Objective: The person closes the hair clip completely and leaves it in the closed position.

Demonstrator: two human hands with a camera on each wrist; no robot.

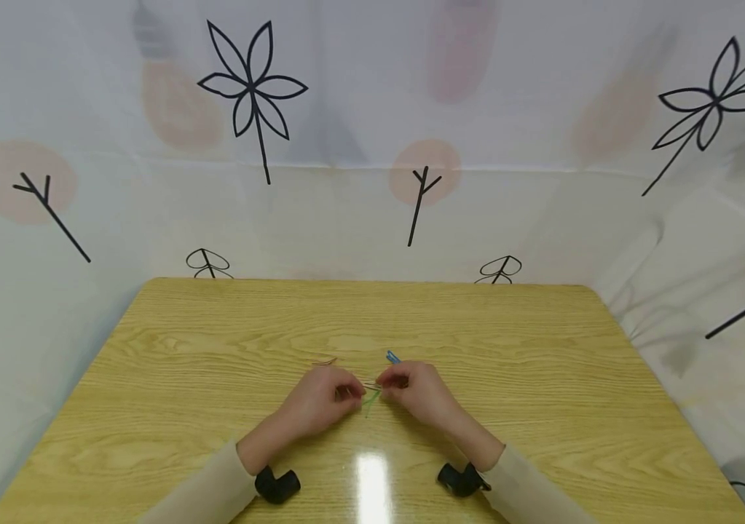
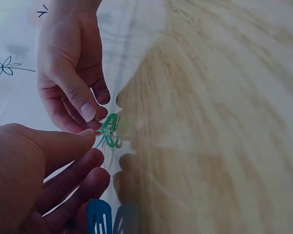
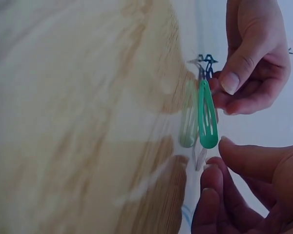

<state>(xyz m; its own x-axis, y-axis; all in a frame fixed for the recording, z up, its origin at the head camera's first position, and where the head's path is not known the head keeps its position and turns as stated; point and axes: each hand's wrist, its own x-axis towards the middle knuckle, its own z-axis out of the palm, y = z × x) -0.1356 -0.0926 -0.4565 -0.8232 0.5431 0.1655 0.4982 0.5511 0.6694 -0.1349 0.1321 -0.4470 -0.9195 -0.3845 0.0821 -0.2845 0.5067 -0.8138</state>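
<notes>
grips half curled, left hand (image 1: pixel 325 395) and right hand (image 1: pixel 421 394) flank the green clip (image 3: pixel 202 111) at the surface (image 1: pixel 516 342); whether either pinches it, i cannot tell. blue clip (image 1: pixel 392 357) lies beyond it. fine fingertip handling seems underway; the next move likely calls for a light pinch.

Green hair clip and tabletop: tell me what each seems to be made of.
Green hair clip: probably painted metal with a smooth finish, being thin, flat and evenly coloured; plastic remains possible.
Tabletop: wood or wood-look laminate, glossy; it shows grain lines and a bright reflection.
</notes>
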